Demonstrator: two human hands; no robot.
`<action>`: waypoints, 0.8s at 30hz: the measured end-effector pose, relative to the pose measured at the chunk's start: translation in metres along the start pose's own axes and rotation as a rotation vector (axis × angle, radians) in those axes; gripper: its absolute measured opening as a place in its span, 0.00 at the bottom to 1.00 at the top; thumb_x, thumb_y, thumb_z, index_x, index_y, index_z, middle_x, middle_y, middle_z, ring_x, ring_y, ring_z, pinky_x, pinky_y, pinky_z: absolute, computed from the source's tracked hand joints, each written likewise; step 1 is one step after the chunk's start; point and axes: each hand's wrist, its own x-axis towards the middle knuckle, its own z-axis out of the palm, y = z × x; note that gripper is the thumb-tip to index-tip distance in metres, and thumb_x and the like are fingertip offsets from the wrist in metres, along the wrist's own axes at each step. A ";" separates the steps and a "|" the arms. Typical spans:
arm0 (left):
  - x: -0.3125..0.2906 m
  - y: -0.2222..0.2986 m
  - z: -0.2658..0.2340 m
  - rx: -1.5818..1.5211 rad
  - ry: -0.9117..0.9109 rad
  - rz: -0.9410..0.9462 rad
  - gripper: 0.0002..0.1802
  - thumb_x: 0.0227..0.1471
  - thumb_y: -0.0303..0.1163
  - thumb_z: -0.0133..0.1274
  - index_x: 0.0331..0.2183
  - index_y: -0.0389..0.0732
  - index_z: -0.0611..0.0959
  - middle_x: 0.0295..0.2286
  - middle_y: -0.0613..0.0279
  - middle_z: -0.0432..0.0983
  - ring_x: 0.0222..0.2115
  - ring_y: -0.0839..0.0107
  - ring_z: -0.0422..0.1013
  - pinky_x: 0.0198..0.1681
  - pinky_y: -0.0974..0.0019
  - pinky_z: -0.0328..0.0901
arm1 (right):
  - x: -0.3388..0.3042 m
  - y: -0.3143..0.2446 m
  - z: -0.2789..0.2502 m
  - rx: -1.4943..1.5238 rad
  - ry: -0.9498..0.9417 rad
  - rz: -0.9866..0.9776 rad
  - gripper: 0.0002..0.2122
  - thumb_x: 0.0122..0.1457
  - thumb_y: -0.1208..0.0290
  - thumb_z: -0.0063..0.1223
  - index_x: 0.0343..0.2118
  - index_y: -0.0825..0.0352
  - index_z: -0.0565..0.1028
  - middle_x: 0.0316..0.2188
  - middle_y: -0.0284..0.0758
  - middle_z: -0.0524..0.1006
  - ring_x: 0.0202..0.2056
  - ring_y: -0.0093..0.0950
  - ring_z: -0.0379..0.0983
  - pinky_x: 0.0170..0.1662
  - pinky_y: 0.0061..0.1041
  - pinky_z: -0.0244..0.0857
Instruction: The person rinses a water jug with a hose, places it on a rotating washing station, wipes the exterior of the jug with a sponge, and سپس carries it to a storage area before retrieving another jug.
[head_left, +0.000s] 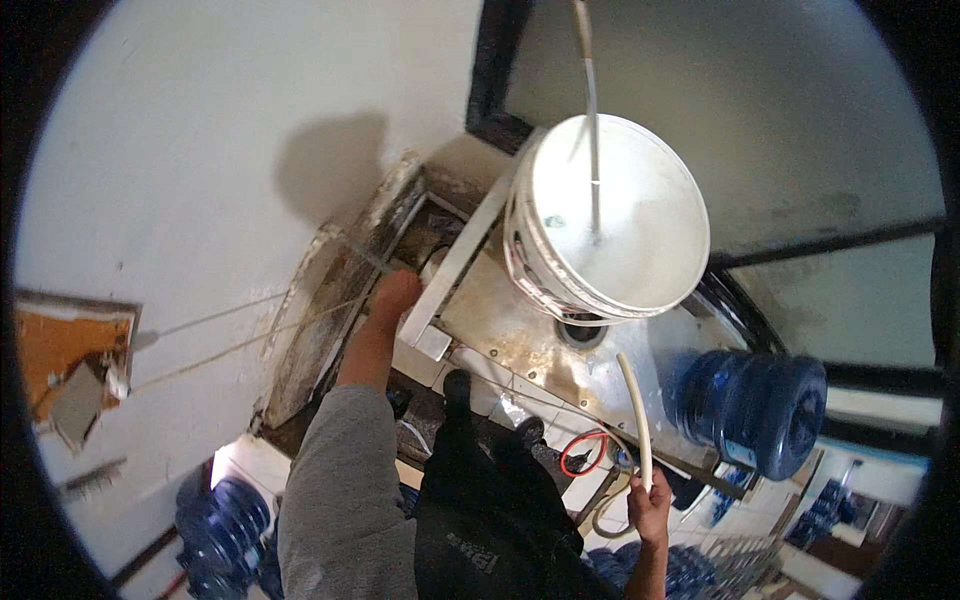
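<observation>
Two hands of mine were at work, well apart. The fingers of my right hand [650, 508], at the lower right of the frame, were wrapped around a cream hose [638, 410], whose free end pointed up towards the center, near the edge of the metal counter [480, 310]. My left hand [398, 295], left of center, was beside a white bar [465, 245]; its fingers were hidden from me, so I could not tell whether they were spread, closed or holding anything. A white bucket [520, 235] stood on the counter at the upper right of center, with whitish liquid inside and a thin stream or tube, I could not tell which, running down into it. A blue water jug [750, 405] lay on its side at the right, and a red loop [585, 455] showed at the lower center.
</observation>
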 end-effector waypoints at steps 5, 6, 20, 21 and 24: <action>0.007 -0.009 0.003 -0.328 0.076 -0.245 0.16 0.58 0.37 0.54 0.36 0.33 0.87 0.34 0.43 0.84 0.32 0.50 0.82 0.38 0.50 0.77 | -0.014 0.012 -0.021 0.016 0.020 0.070 0.08 0.68 0.65 0.56 0.36 0.65 0.73 0.25 0.23 0.69 0.26 0.14 0.61 0.28 0.18 0.57; 0.011 0.010 0.005 -0.565 0.149 -0.312 0.17 0.59 0.38 0.54 0.37 0.33 0.87 0.33 0.44 0.83 0.31 0.51 0.82 0.38 0.50 0.76 | -0.032 0.000 -0.019 0.072 0.081 0.155 0.09 0.68 0.65 0.56 0.36 0.65 0.73 0.24 0.22 0.68 0.25 0.14 0.60 0.28 0.19 0.57; -0.183 0.205 -0.234 -1.011 1.529 0.171 0.21 0.63 0.45 0.47 0.30 0.35 0.77 0.29 0.61 0.69 0.28 0.70 0.64 0.34 0.66 0.62 | -0.114 -0.012 -0.192 0.197 0.410 -0.253 0.10 0.65 0.75 0.54 0.47 0.73 0.76 0.25 0.29 0.73 0.20 0.16 0.67 0.21 0.20 0.62; -0.184 0.242 -0.250 -0.927 1.545 0.235 0.20 0.63 0.44 0.47 0.31 0.35 0.77 0.28 0.61 0.68 0.30 0.70 0.64 0.34 0.67 0.62 | -0.118 -0.008 -0.212 0.253 0.415 -0.293 0.14 0.65 0.76 0.53 0.52 0.72 0.73 0.25 0.29 0.74 0.20 0.16 0.68 0.21 0.19 0.62; -0.192 0.388 -0.263 -0.964 1.407 0.576 0.15 0.63 0.36 0.46 0.30 0.34 0.78 0.30 0.59 0.72 0.31 0.69 0.70 0.36 0.64 0.66 | -0.121 -0.023 -0.267 0.294 0.347 -0.314 0.31 0.64 0.79 0.54 0.69 0.62 0.58 0.24 0.29 0.75 0.17 0.16 0.68 0.17 0.20 0.61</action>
